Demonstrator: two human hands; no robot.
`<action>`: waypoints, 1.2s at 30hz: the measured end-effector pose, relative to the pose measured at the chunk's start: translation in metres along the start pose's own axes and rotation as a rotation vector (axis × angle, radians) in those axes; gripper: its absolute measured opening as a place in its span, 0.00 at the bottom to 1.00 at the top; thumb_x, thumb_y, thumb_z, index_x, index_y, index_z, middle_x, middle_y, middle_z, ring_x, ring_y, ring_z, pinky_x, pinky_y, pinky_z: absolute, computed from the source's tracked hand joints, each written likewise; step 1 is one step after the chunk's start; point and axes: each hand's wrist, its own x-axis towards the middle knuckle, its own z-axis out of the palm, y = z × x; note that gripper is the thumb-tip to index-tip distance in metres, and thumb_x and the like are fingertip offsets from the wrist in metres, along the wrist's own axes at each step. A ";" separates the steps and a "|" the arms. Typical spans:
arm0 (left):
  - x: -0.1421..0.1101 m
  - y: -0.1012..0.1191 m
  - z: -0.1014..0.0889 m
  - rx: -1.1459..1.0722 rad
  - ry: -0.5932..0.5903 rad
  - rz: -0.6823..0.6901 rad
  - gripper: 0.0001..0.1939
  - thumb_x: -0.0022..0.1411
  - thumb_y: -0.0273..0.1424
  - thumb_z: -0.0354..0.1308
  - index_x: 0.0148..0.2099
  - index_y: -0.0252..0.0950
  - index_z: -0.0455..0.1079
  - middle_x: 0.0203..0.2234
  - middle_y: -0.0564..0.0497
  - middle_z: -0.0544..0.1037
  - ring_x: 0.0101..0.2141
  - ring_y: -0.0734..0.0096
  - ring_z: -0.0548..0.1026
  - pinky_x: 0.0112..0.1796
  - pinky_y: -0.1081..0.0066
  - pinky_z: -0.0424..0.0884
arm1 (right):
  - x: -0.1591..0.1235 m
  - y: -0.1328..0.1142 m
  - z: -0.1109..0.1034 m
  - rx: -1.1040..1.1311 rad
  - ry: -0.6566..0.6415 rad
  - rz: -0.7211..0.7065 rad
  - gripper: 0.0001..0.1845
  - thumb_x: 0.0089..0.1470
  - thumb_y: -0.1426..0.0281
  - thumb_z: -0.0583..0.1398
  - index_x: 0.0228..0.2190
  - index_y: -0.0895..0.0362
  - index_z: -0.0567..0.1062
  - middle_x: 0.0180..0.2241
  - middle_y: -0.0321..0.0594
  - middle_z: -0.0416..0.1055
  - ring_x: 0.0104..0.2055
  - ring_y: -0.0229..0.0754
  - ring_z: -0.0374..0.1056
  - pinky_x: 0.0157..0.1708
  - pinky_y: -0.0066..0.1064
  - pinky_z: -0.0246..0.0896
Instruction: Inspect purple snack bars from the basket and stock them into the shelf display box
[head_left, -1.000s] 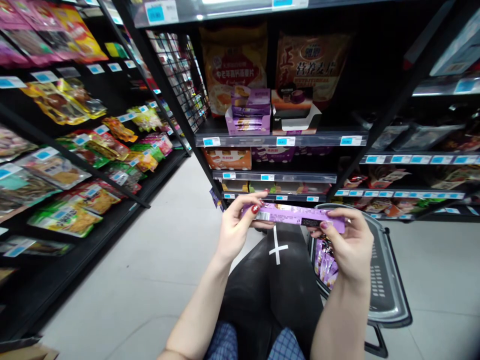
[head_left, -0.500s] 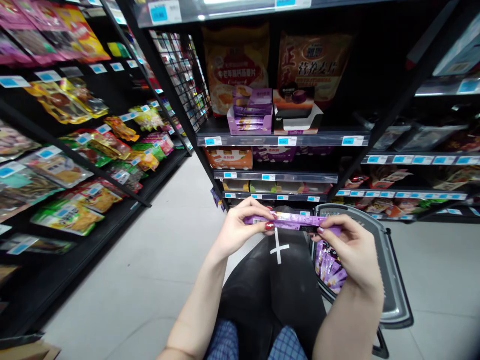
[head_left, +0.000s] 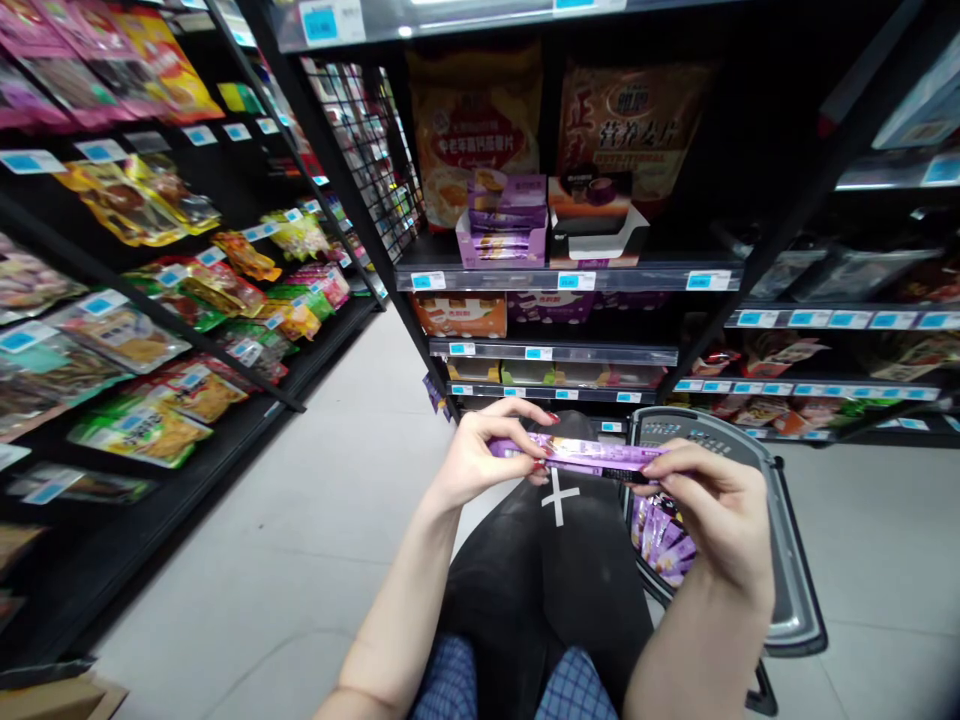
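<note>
Stretched level between my two hands is a slim purple stick packet [head_left: 592, 454], above my black-clad knees. My left hand [head_left: 487, 450] pinches its left end with thumb below, the index finger lifted slightly off it. The right end sits between the thumb and fingers of my right hand [head_left: 709, 500], which hides that tip. More purple packets [head_left: 664, 540] lie in the grey and black basket [head_left: 795, 560] beside my right knee. On the shelf ahead, an open purple display box [head_left: 501, 245] holds similar sticks, next to a black and orange box [head_left: 596, 235].
The shelf [head_left: 630, 278] in front carries cereal bags [head_left: 480, 140] behind the display boxes, with orange and purple cartons lower down. A snack rack [head_left: 225, 400] runs along the left. Brown cardboard [head_left: 67, 697] is at the bottom left on the pale floor [head_left: 337, 500].
The packet and both hands have dropped slightly. My left index finger has lifted from the packet, and its purple surface has rolled a little. The view has shifted marginally.
</note>
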 end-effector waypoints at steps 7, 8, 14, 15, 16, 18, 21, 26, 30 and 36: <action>0.004 0.002 0.013 0.118 0.215 0.030 0.08 0.43 0.27 0.69 0.19 0.32 0.74 0.33 0.46 0.70 0.36 0.65 0.74 0.22 0.75 0.78 | 0.006 -0.004 0.018 -0.221 0.163 -0.009 0.10 0.43 0.73 0.67 0.18 0.57 0.71 0.22 0.35 0.67 0.25 0.34 0.65 0.22 0.24 0.65; 0.004 0.002 0.015 0.143 0.250 0.035 0.09 0.42 0.27 0.69 0.18 0.31 0.73 0.32 0.47 0.69 0.37 0.65 0.73 0.22 0.76 0.78 | 0.007 -0.004 0.021 -0.248 0.206 -0.010 0.13 0.41 0.73 0.68 0.17 0.57 0.68 0.21 0.34 0.66 0.25 0.33 0.64 0.22 0.23 0.62; 0.005 0.001 0.019 0.131 0.310 0.036 0.14 0.38 0.25 0.70 0.20 0.31 0.65 0.37 0.48 0.64 0.43 0.61 0.71 0.22 0.75 0.78 | 0.010 0.000 0.026 -0.113 0.263 0.046 0.20 0.41 0.72 0.68 0.21 0.54 0.59 0.24 0.31 0.64 0.24 0.33 0.66 0.23 0.24 0.65; 0.005 0.001 0.019 0.096 0.314 0.025 0.15 0.39 0.26 0.70 0.21 0.31 0.64 0.38 0.48 0.65 0.41 0.63 0.72 0.22 0.74 0.78 | 0.010 0.001 0.026 -0.090 0.266 0.051 0.20 0.41 0.72 0.68 0.22 0.54 0.59 0.25 0.31 0.65 0.24 0.33 0.67 0.23 0.25 0.66; 0.005 0.000 0.019 0.058 0.321 0.015 0.15 0.40 0.26 0.70 0.23 0.31 0.64 0.38 0.48 0.66 0.38 0.65 0.74 0.21 0.73 0.78 | 0.010 0.001 0.026 -0.069 0.271 0.052 0.20 0.41 0.72 0.68 0.23 0.53 0.59 0.26 0.31 0.66 0.24 0.34 0.68 0.24 0.26 0.68; 0.007 -0.001 0.019 -0.019 0.331 -0.012 0.18 0.41 0.26 0.70 0.31 0.33 0.63 0.39 0.48 0.71 0.32 0.68 0.76 0.22 0.71 0.78 | 0.010 0.001 0.025 -0.038 0.282 0.044 0.20 0.42 0.72 0.68 0.27 0.51 0.60 0.28 0.32 0.68 0.24 0.36 0.70 0.24 0.29 0.70; 0.009 -0.001 0.017 -0.101 0.325 -0.089 0.27 0.43 0.26 0.70 0.42 0.35 0.59 0.36 0.47 0.78 0.28 0.69 0.78 0.25 0.69 0.79 | 0.010 0.000 0.025 -0.030 0.293 0.023 0.19 0.44 0.71 0.66 0.31 0.50 0.61 0.29 0.34 0.68 0.26 0.40 0.72 0.22 0.30 0.71; 0.010 -0.004 0.010 -0.193 0.308 -0.141 0.24 0.47 0.29 0.68 0.43 0.33 0.60 0.35 0.44 0.80 0.23 0.72 0.78 0.30 0.68 0.79 | 0.010 -0.001 0.024 -0.053 0.272 0.088 0.15 0.47 0.68 0.64 0.34 0.49 0.64 0.28 0.34 0.66 0.28 0.41 0.72 0.22 0.31 0.69; 0.011 -0.007 0.008 -0.221 0.310 -0.097 0.21 0.49 0.29 0.67 0.42 0.33 0.60 0.37 0.44 0.80 0.23 0.74 0.77 0.30 0.69 0.78 | 0.009 0.001 0.020 -0.033 0.195 0.187 0.12 0.50 0.66 0.62 0.36 0.50 0.66 0.30 0.36 0.67 0.30 0.43 0.73 0.27 0.34 0.71; 0.017 -0.019 0.015 -0.184 0.522 0.028 0.21 0.51 0.33 0.66 0.42 0.36 0.58 0.28 0.53 0.77 0.21 0.75 0.76 0.28 0.72 0.76 | 0.008 0.000 0.017 -0.079 0.114 0.221 0.11 0.52 0.65 0.60 0.38 0.50 0.67 0.35 0.38 0.69 0.30 0.40 0.73 0.30 0.31 0.69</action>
